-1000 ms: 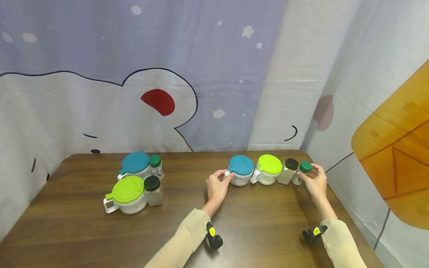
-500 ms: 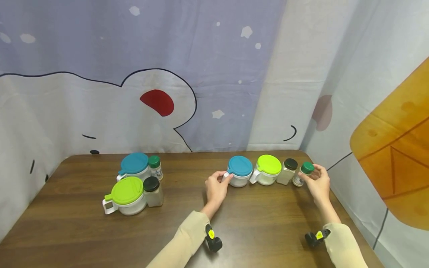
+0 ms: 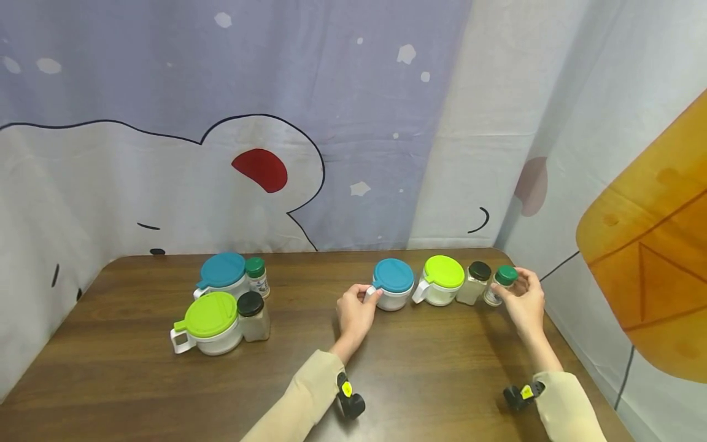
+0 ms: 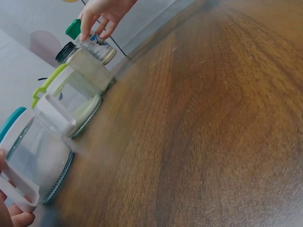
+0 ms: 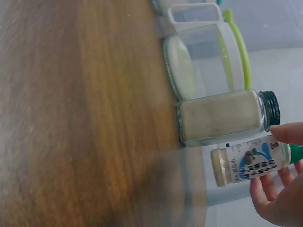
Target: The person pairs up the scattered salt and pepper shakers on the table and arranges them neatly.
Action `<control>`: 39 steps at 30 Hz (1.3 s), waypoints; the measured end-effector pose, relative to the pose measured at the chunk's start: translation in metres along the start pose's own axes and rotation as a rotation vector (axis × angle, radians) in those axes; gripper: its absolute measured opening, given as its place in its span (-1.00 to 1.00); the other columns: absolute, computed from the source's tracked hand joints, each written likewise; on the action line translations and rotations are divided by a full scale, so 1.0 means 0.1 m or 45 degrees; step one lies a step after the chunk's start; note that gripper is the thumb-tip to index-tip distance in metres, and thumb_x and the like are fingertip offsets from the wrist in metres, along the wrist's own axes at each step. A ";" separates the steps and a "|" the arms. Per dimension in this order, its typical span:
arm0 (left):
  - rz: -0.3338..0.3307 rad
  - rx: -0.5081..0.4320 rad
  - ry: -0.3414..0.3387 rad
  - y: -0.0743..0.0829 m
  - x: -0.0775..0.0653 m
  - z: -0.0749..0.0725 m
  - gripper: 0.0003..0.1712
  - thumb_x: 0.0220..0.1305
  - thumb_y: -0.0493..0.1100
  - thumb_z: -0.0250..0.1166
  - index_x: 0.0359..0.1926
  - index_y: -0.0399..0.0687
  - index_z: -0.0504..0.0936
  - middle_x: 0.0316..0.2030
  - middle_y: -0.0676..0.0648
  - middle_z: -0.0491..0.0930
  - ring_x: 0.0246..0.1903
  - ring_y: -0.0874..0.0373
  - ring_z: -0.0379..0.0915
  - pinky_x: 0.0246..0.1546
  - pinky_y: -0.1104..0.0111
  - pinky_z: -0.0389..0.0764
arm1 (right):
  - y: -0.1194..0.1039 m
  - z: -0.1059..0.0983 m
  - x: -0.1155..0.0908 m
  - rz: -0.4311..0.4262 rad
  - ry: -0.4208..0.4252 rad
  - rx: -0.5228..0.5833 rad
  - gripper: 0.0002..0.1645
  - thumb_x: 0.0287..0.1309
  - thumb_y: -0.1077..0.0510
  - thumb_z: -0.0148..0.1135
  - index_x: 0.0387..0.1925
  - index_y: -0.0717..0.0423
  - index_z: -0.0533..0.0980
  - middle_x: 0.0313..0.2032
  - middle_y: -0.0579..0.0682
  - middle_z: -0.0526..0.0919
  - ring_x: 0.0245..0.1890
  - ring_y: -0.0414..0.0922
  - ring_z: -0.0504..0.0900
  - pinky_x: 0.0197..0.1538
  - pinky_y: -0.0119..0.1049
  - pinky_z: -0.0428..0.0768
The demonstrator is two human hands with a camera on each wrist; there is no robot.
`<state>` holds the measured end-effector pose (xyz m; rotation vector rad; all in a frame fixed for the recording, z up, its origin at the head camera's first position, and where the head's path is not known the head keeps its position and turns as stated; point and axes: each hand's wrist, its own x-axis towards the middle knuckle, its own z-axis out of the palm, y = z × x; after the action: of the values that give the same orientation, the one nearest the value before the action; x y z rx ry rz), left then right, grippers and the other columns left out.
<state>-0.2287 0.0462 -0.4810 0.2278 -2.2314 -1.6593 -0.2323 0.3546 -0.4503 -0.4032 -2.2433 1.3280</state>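
My left hand pinches the white handle of a small glass jar with a blue lid, which stands upright on the table. My right hand holds a small shaker bottle with a green cap, thumb on one side and fingers on the other. In the right wrist view its base appears slightly above the tabletop. Between the hands stand a jar with a lime-green lid and a square glass jar with a black cap, both holding pale contents. The bottle is beside the black-capped jar.
At the left of the wooden table stands a second group: a blue-lidded jar, a lime-green-lidded jar, a black-capped jar and a green-capped bottle. A printed curtain hangs behind and to the right.
My left hand and the blue-lidded jar have shifted slightly left, widening the space to the lime-green-lidded jar. My right hand and the green-capped shaker bottle have moved slightly right.
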 end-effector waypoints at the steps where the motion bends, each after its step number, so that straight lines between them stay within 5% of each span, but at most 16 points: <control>1: 0.004 0.001 0.004 0.00 0.00 0.00 -0.74 0.02 -0.10 0.49 -0.31 -0.15 0.72 -0.37 -0.11 0.74 -0.39 0.17 0.62 -0.34 0.31 0.61 | 0.00 0.00 0.00 -0.022 0.018 0.008 -0.34 -0.01 0.25 0.42 0.14 0.14 0.36 -0.15 -0.28 0.55 -0.25 -0.55 0.44 -0.08 -0.65 0.43; 4: 0.016 0.002 0.013 0.01 -0.02 -0.02 -0.75 0.01 -0.12 0.49 -0.31 -0.17 0.71 -0.37 -0.12 0.74 -0.38 0.15 0.64 -0.33 0.30 0.63 | 0.01 0.00 -0.01 -0.093 0.070 0.039 -0.37 -0.04 0.31 0.42 0.09 0.17 0.37 -0.24 -0.44 0.45 -0.27 -0.56 0.47 -0.15 -0.74 0.45; 9: 0.024 0.012 0.027 0.01 -0.02 -0.04 -0.75 0.00 -0.13 0.50 -0.32 -0.18 0.71 -0.36 -0.13 0.74 -0.36 0.12 0.66 -0.31 0.27 0.65 | -0.04 -0.02 -0.04 -0.155 0.096 0.104 -0.36 -0.04 0.37 0.40 0.10 0.26 0.35 -0.21 -0.42 0.45 -0.25 -0.55 0.49 -0.14 -0.75 0.49; 16: 0.018 0.009 0.022 0.02 -0.03 -0.07 -0.74 -0.02 -0.14 0.51 -0.33 -0.20 0.72 -0.37 -0.15 0.74 -0.35 0.08 0.67 -0.29 0.25 0.66 | -0.10 -0.05 -0.07 -0.178 0.109 0.162 -0.35 -0.07 0.44 0.37 0.10 0.37 0.34 -0.21 -0.37 0.46 -0.27 -0.52 0.52 -0.15 -0.72 0.52; 24: 0.000 -0.001 0.041 0.02 -0.03 -0.12 -0.75 -0.03 -0.16 0.51 -0.34 -0.22 0.71 -0.39 -0.16 0.74 -0.37 0.08 0.67 -0.28 0.23 0.65 | -0.14 -0.04 -0.11 -0.202 0.118 0.177 -0.40 -0.09 0.40 0.42 0.03 0.16 0.41 -0.24 -0.42 0.49 -0.30 -0.52 0.54 -0.18 -0.74 0.51; 32: -0.006 -0.039 0.050 0.02 -0.04 -0.16 -0.75 -0.02 -0.19 0.50 -0.33 -0.25 0.71 -0.38 -0.20 0.74 -0.37 0.06 0.68 -0.29 0.24 0.68 | -0.16 -0.01 -0.14 -0.214 0.113 0.176 -0.38 -0.11 0.39 0.43 0.04 0.16 0.41 -0.24 -0.43 0.50 -0.30 -0.52 0.54 -0.20 -0.73 0.52; 39: -0.015 -0.030 0.055 0.06 -0.04 -0.21 -0.75 -0.01 -0.18 0.50 -0.33 -0.25 0.70 -0.38 -0.20 0.74 -0.36 0.05 0.68 -0.29 0.24 0.69 | -0.42 -0.03 -0.32 -0.216 0.099 0.200 -0.41 -0.11 0.43 0.40 0.02 0.30 0.40 -0.28 -0.38 0.51 -0.32 -0.49 0.54 -0.23 -0.71 0.52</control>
<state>-0.2165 0.0301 -0.4710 0.2684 -2.1814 -1.6698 -0.2036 0.3212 -0.4207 -0.2007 -2.0435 1.3628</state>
